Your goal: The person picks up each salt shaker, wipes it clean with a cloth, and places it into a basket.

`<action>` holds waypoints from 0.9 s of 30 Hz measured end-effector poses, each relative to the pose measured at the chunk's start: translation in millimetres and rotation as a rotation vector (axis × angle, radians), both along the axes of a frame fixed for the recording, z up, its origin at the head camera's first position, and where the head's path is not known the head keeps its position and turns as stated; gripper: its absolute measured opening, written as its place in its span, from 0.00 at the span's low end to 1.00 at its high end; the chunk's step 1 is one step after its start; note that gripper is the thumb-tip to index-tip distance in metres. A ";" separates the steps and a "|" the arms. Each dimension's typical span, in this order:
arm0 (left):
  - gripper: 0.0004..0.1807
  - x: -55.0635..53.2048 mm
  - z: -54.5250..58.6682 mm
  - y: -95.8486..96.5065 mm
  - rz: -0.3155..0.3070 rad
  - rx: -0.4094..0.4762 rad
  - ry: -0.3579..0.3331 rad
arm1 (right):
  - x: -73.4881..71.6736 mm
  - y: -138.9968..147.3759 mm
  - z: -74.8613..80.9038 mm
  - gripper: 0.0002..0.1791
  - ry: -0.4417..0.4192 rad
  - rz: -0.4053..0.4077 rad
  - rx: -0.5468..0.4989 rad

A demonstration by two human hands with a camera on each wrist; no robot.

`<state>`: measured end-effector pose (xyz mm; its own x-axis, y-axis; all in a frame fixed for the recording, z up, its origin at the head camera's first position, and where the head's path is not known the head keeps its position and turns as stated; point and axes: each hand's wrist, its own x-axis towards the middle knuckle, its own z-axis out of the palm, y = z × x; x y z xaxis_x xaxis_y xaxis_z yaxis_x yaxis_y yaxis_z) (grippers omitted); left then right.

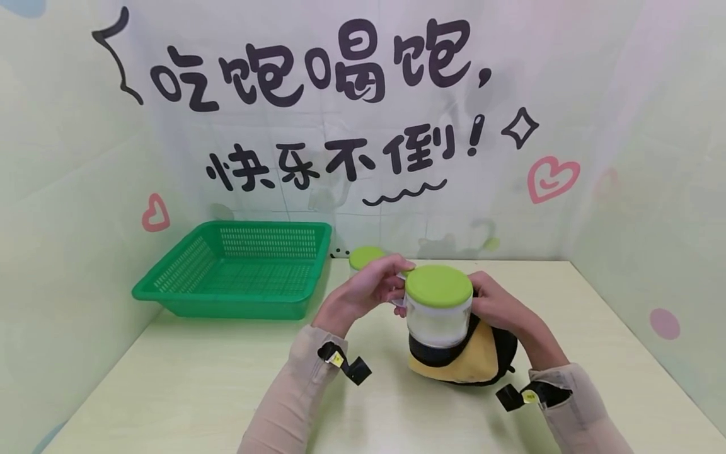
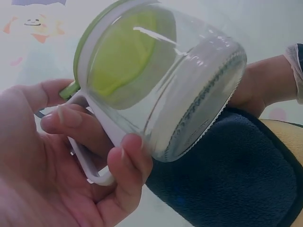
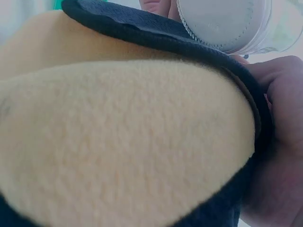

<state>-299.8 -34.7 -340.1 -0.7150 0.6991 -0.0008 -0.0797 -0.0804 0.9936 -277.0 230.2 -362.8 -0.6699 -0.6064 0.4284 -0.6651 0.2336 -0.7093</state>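
My left hand (image 1: 374, 287) grips the handle of a clear glass jar (image 1: 435, 325) with a flat green lid (image 1: 439, 285), fingers curled through the handle. In the left wrist view the jar (image 2: 189, 90) looks empty and is tilted, its ribbed base facing the fabric. My right hand (image 1: 501, 306) holds the dark edge of a soft yellow and dark-blue fleece piece, pouch-like in shape (image 1: 459, 366). In the right wrist view its yellow face (image 3: 128, 137) fills most of the picture, with the right hand (image 3: 279, 137) at its dark trim. The jar's base overlaps the fleece's dark part (image 2: 227, 165).
A green plastic basket (image 1: 238, 309) with mesh sides stands at the back left of the pale table (image 1: 187, 391). Behind my left hand is a second green-lidded jar (image 1: 365, 257), mostly hidden. A printed cloth wall (image 1: 340, 214) closes off the back.
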 end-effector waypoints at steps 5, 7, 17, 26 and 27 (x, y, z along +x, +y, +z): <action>0.15 0.9 4.3 -3.1 0.044 0.012 0.002 | 1.4 5.6 6.6 0.13 0.030 -0.062 0.074; 0.14 1.0 6.8 -4.9 0.060 0.017 0.017 | 3.3 8.8 11.6 0.11 0.022 -0.086 0.086; 0.25 5.2 20.9 -4.1 0.265 -0.052 0.019 | 23.1 13.8 33.5 0.15 0.117 -0.375 0.142; 0.26 18.8 30.3 3.2 0.440 -0.105 0.067 | 38.2 11.5 46.4 0.14 0.246 -0.454 0.082; 0.26 19.6 30.6 3.4 0.460 -0.103 0.068 | 38.8 10.9 47.4 0.15 0.254 -0.452 0.081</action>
<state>-280.2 -31.3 -309.5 -0.9511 0.3090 0.0037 0.0061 0.0070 1.0000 -238.1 241.1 -315.4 -0.7536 -0.3189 0.5748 -0.6337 0.5847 -0.5065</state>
